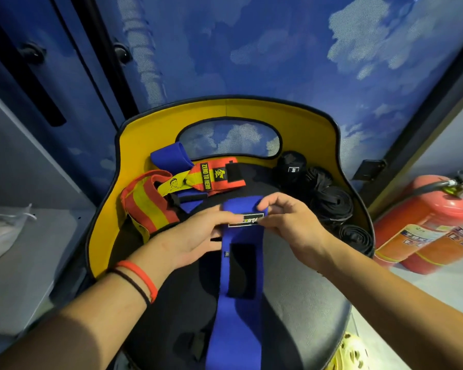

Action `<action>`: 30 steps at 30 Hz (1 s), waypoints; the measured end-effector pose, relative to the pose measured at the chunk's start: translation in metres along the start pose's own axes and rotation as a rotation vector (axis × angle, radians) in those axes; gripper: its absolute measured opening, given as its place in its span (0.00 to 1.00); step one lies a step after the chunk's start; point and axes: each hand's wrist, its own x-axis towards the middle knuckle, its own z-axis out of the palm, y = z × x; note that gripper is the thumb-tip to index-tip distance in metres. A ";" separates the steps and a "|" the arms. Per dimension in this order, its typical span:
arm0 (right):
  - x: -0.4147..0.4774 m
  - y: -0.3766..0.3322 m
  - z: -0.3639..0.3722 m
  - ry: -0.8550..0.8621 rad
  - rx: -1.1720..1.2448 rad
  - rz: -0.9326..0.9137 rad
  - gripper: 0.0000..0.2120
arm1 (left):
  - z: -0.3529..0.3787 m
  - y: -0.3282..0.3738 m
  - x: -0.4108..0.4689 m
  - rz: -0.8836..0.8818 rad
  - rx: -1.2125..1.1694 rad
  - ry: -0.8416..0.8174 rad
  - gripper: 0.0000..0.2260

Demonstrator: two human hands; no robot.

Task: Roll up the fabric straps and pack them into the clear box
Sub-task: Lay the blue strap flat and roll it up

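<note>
1 blue strap, flat on chair seat: rolling apparently starting, left hand and right hand grips pinched on its far end; next likely needs tight, even turns.

Long blue fabric strap is patched black, labelled black-white. Folded woven strap is striped red-yellow. Coiled fabric rolls are coloured black.

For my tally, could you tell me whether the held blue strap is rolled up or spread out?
Spread out: the blue strap lies flat down the seat; left hand and right hand pinch its far end.
</note>
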 end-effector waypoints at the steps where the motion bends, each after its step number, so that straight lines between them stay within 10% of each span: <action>1: -0.001 0.000 0.001 -0.030 -0.032 0.007 0.15 | 0.001 0.002 0.001 0.036 -0.032 0.024 0.16; 12: -0.006 0.010 0.014 0.105 -0.800 -0.161 0.16 | 0.008 0.001 0.006 0.199 -0.021 0.301 0.21; 15: -0.011 0.014 0.023 0.031 -0.703 -0.125 0.28 | 0.018 0.005 0.001 0.177 -0.116 0.218 0.14; 20: -0.002 0.020 0.020 0.100 -0.494 -0.066 0.06 | 0.024 0.001 -0.002 0.145 -0.106 0.131 0.17; 25: 0.005 0.008 0.009 0.128 0.044 0.125 0.10 | 0.016 -0.008 0.006 0.196 0.272 0.229 0.20; 30: 0.016 0.023 -0.003 0.211 -0.200 0.152 0.19 | 0.014 -0.023 0.022 0.173 0.368 0.150 0.32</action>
